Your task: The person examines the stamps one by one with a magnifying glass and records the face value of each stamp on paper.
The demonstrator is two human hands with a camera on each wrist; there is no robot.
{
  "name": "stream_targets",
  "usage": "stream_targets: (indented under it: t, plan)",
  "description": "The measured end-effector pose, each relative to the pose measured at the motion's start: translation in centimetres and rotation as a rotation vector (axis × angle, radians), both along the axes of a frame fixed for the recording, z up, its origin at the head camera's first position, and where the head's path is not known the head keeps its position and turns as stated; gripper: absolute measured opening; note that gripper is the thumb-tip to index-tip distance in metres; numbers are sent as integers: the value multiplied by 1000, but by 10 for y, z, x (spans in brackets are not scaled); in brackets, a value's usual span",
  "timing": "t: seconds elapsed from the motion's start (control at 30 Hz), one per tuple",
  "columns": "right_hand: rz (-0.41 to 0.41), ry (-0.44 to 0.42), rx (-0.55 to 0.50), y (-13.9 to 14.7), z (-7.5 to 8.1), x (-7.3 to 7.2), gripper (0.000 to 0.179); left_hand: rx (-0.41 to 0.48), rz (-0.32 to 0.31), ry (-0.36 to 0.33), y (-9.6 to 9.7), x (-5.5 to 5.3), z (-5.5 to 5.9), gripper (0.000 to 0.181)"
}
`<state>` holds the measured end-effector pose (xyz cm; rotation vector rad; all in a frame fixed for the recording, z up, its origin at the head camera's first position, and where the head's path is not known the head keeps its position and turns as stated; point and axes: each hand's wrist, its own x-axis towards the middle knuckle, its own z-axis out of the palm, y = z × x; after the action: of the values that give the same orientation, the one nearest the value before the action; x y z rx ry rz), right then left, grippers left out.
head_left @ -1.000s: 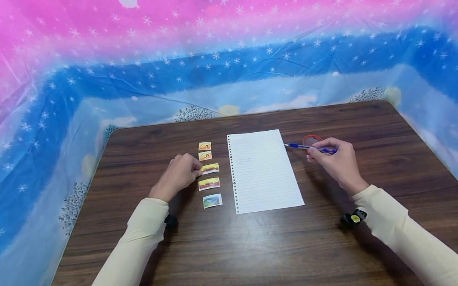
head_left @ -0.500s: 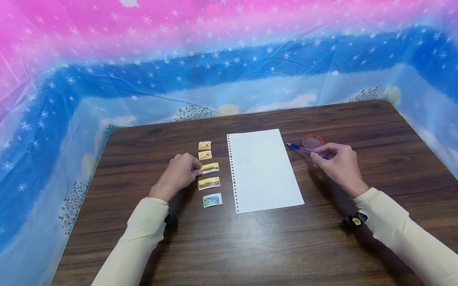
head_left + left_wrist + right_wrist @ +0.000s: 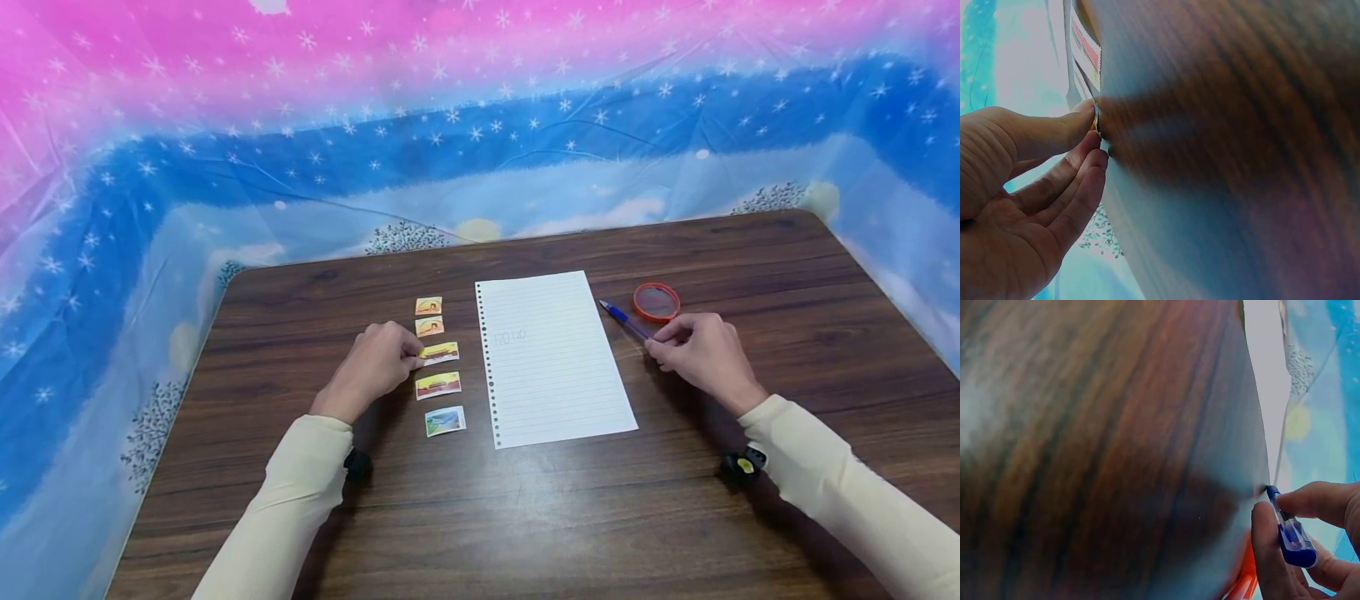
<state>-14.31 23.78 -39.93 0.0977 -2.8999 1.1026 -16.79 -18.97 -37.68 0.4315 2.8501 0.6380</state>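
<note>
My left hand (image 3: 375, 362) pinches the left edge of a yellow and red stamp (image 3: 441, 353), the middle one in a column of several stamps. Thumb and fingertips meet on the stamp's edge in the left wrist view, close to the wood. Between thumb and fingers, my right hand (image 3: 701, 354) holds a blue pen (image 3: 617, 312) low over the table, its tip pointing up and left toward the paper. The pen's blue end (image 3: 1299, 555) shows in the right wrist view. A lined sheet of paper (image 3: 558, 375) with faint writing lies between the hands.
Two orange stamps (image 3: 429, 307) lie above the held one. Below it are another yellow and red stamp (image 3: 438, 384) and a blue-green stamp (image 3: 446, 421). A red-rimmed round object (image 3: 657, 302) sits behind the right hand. A snowflake-patterned cloth (image 3: 450, 125) surrounds the wooden table (image 3: 525, 525).
My right hand has moved slightly down toward the table, and the pen has turned to a steeper slant. The red-rimmed object is now uncovered. My left hand stays on the stamp.
</note>
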Motion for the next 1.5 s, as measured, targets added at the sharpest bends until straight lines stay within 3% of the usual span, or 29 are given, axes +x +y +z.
stream_targets:
  t: [0.23, 0.53, 1.13, 1.5]
  plan:
    - [-2, -7, 80, -2, -2, -1, 20, -2, 0, -7, 0, 0, 0, 16]
    - [18, -31, 103, -5, -3, -2, 21, -6, -8, -13, 0, 0, 0, 18]
    - [65, -133, 51, -10, -2, -2, 24, 9, -7, -15, 0, 0, 1, 19]
    - [81, -129, 85, -7, 3, -2, 32, 1, -5, -14, 0, 0, 1, 17]
